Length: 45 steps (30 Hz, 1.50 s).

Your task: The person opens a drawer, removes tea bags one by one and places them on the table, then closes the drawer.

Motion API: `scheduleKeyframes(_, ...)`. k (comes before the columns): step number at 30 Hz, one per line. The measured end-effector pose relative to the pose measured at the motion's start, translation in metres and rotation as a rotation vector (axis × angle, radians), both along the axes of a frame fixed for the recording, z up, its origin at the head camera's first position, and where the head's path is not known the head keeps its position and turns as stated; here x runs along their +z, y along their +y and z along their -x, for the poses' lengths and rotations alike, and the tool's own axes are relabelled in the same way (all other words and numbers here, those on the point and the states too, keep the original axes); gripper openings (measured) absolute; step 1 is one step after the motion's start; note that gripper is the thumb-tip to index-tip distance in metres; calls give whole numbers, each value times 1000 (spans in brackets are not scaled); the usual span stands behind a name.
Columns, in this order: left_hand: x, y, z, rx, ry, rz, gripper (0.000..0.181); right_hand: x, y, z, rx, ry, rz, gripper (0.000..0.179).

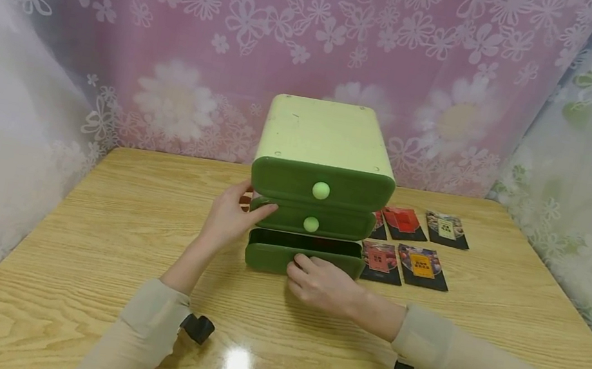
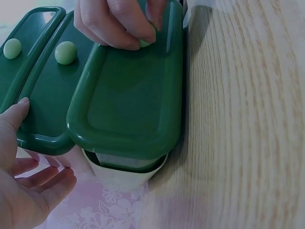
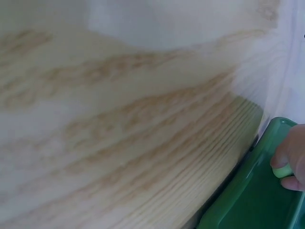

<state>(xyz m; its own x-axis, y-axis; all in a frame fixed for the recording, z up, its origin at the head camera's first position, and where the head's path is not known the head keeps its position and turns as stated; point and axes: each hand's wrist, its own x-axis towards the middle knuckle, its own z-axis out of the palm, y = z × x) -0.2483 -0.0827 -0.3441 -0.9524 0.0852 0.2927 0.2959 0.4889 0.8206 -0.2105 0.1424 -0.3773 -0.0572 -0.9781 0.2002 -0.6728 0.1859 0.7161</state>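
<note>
A small cabinet (image 1: 325, 131) with a pale yellow-green body and three dark green drawers stands on the table. The bottom drawer (image 1: 267, 259) is pulled partway out, with its dark inside showing. My right hand (image 1: 323, 285) pinches that drawer's round light-green knob (image 3: 282, 171), which the fingers mostly cover. At the cabinet's left side, my left hand (image 1: 228, 216) rests its thumb on the front of the middle drawer (image 1: 342, 223). Its other fingers (image 2: 50, 183) extend loosely beside the cabinet. Above, the top drawer (image 1: 285, 177) sits level with the body, knob uncovered.
Several dark packets with coloured labels lie right of the cabinet, among them one with a yellow label (image 1: 423, 268) and one with a red label (image 1: 405, 224). The wooden table (image 1: 115, 246) reaches back to a pink floral curtain (image 1: 209, 33).
</note>
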Motion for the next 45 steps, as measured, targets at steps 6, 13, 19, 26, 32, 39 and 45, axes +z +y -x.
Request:
scheduleKeyframes(6, 1, -1, 0, -4, 3, 0, 54, -2, 0, -2, 33, 6, 24, 40)
scheduleKeyframes(13, 1, -2, 0, -10, 17, 13, 53, -1, -2, -7, 53, -8, 34, 39)
scheduleKeyframes(19, 0, -3, 1, -13, 14, 9, 54, -2, -3, -13, 55, -23, 37, 59)
scheduleKeyframes(26, 0, -3, 0, -18, 10, 8, 56, -3, -2, -20, 89, -34, 67, 58)
scheduleKeyframes(32, -1, -3, 1, -22, 14, 5, 56, -2, -2, -26, 107, -41, 78, 56)
scheduleKeyframes(39, -2, -3, 1, -20, 27, 10, 55, -1, -1, -33, 104, -37, 66, 57)
scheduleKeyframes(45, -3, -3, 2, -17, 30, 11, 54, 0, -1, -37, 104, -25, 68, 56)
